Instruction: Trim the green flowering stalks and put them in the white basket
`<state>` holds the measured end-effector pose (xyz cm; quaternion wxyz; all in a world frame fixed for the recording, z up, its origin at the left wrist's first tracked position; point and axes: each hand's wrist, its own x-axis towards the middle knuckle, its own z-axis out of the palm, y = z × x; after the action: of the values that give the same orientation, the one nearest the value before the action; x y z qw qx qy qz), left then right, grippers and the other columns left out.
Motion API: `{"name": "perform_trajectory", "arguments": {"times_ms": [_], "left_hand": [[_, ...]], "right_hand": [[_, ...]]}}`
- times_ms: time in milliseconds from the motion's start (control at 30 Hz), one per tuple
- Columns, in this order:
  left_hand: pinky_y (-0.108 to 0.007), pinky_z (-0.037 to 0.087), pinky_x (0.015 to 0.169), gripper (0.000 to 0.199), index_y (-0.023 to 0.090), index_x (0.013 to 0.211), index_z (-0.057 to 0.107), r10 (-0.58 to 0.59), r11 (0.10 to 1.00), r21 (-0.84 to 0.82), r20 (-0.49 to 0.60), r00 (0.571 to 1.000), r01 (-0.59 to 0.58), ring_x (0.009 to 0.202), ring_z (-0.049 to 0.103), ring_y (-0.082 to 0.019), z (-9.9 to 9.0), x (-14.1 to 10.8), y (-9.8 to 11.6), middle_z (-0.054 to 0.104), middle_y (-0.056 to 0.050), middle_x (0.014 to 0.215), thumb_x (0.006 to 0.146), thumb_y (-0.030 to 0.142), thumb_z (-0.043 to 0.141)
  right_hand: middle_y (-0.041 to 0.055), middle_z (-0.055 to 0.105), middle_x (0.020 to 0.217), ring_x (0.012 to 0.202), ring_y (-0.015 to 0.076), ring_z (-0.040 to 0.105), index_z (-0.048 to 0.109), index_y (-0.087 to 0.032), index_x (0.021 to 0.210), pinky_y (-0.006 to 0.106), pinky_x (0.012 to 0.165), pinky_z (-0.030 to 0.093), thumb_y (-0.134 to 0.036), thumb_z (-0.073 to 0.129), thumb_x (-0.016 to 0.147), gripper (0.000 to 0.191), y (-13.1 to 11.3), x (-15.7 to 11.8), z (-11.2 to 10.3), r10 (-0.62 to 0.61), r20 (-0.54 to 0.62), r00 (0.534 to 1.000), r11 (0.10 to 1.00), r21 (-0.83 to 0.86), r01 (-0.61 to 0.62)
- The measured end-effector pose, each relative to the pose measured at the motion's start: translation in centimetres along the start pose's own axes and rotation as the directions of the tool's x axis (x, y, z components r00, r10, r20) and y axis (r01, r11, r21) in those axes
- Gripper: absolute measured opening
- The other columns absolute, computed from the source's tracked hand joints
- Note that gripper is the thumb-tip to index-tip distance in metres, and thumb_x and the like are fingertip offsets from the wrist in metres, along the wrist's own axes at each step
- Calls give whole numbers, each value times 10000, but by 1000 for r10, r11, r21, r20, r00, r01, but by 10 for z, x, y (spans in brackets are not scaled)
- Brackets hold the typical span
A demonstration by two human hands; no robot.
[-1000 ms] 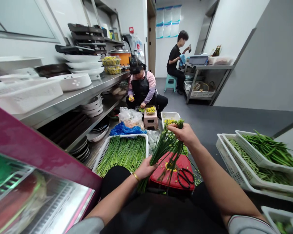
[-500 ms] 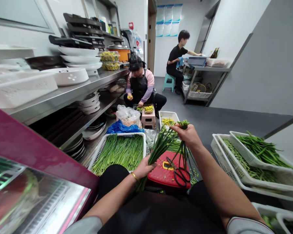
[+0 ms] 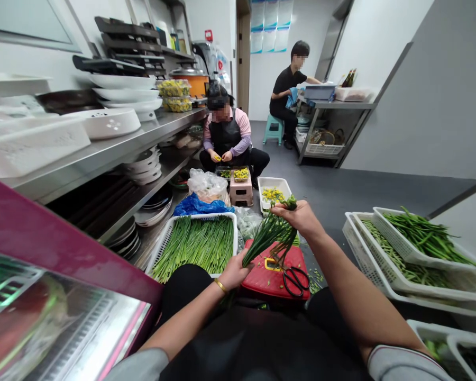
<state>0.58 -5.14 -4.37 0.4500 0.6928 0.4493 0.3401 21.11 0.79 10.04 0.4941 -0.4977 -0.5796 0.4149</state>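
My left hand (image 3: 236,271) is closed round the lower part of a bunch of flowering chives (image 3: 261,241), long green stems with small buds at the tips. At the bunch's upper end, my right hand (image 3: 301,216) pinches several stems just under their buds, and their loose ends hang down. Below both hands is a red case (image 3: 262,283) with a yellow-framed patch and green scraps on top. Black-handled scissors (image 3: 296,281) lie on it, their blades partly hidden by stems. Left of the case, a white basket (image 3: 235,238) holds many green stems laid side by side.
Stacked white baskets of green vegetables (image 3: 416,264) stand at right. A steel shelf (image 3: 115,153) with dishes runs along the left. Ahead, a co-worker (image 3: 226,129) sits behind a pink stool (image 3: 241,194) and a white tray (image 3: 287,186) of yellow flowers. Another person (image 3: 287,87) sits farther back.
My right hand has moved slightly left and down, bringing its stems against the bunch in my left hand. The nearer co-worker's hands have come together above the boxes.
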Motion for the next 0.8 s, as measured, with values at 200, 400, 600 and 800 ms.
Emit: {"name": "perform_trajectory", "arguments": {"times_ms": [200,400,600,800], "left_hand": [[-328,464,864,380,163,1114,634,5,1000,-24,-1,1000,-5,938,616,-228,2,1,-4,689,-55,934,745,253,657],[-343,458,884,392,165,1132,626,16,1000,-14,-2,1000,-16,961,608,-235,4,1,-5,688,-63,971,758,277,651],[-351,451,903,391,175,1148,626,30,998,-48,8,1000,-30,974,608,-237,3,-2,-1,686,-63,938,774,288,640],[-349,459,882,423,166,1153,624,1,998,-63,-3,1000,-2,965,611,-243,2,-3,1,687,-59,922,754,300,668]], "right_hand": [[-24,488,492,521,111,445,665,-149,648,257,513,367,-446,764,560,326,0,-4,2,-48,-104,993,998,36,52],[31,642,633,641,160,571,716,-144,693,288,635,453,-438,774,558,329,-6,-7,3,-61,-80,995,998,22,63],[64,710,725,701,204,628,750,-152,712,343,725,486,-476,777,562,358,-7,-7,3,-56,-2,998,998,-6,56],[42,663,637,628,174,581,715,-142,656,294,608,459,-517,766,571,388,-2,-10,5,-64,60,996,996,-51,67]]}}
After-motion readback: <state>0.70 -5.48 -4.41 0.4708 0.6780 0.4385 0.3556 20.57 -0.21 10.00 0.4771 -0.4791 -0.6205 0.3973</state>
